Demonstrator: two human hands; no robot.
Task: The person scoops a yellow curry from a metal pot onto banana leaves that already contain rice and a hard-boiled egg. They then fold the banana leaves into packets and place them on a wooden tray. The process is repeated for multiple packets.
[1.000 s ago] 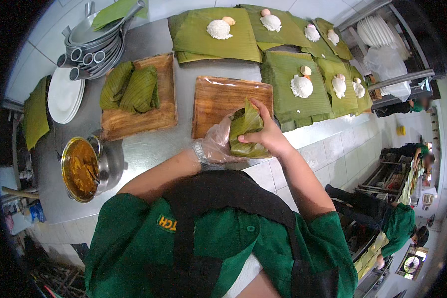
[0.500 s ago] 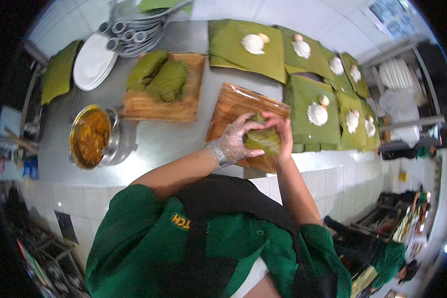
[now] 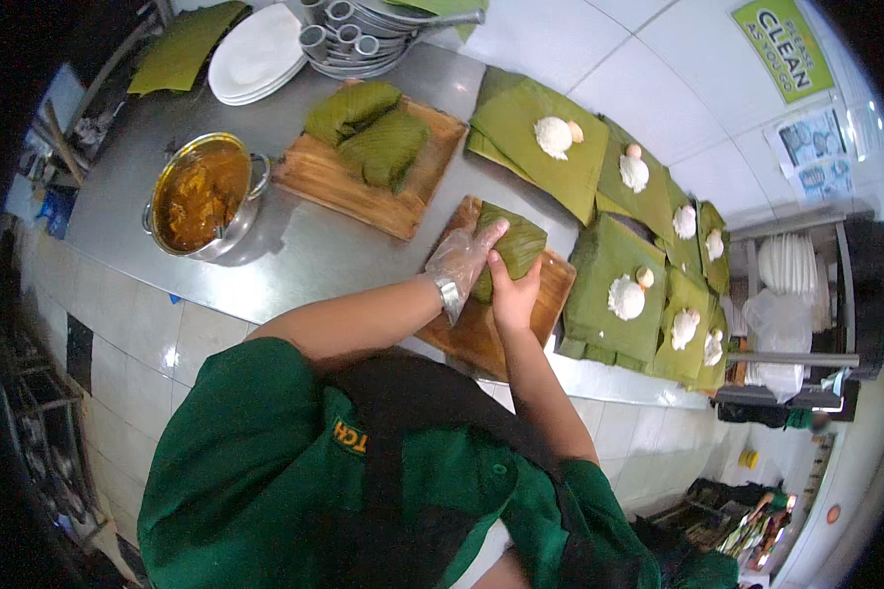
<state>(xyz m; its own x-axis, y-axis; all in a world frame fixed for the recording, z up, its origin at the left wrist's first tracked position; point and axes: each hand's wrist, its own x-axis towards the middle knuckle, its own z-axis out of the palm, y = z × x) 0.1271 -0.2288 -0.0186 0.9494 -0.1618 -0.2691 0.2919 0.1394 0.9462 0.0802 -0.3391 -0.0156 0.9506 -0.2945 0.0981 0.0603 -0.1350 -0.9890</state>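
A folded banana-leaf parcel (image 3: 517,239) is held between both hands above a wooden tray (image 3: 550,304). My left hand (image 3: 459,257), in a clear plastic glove, grips the parcel's left side. The bare right hand (image 3: 516,293) holds its lower right edge, thumb on top. Beneath the parcel the other fingers are hidden. To the left, two wrapped leaf parcels (image 3: 385,147) lie on another wooden tray (image 3: 363,208). Along the right, several flat banana leaves (image 3: 599,280) each carry a mound of white rice (image 3: 627,297) with an egg-like piece beside it.
A steel pot of orange-brown stew (image 3: 204,196) stands at the left of the metal table (image 3: 118,216). White plates (image 3: 255,54) and stacked metal pans (image 3: 363,39) sit at the back, near more leaves (image 3: 182,49). A rack with white dishes (image 3: 788,260) is at right.
The parcel has turned in my hands and now shows a flatter, squarer face. My right hand has shifted to its lower edge. The whole view has tilted.
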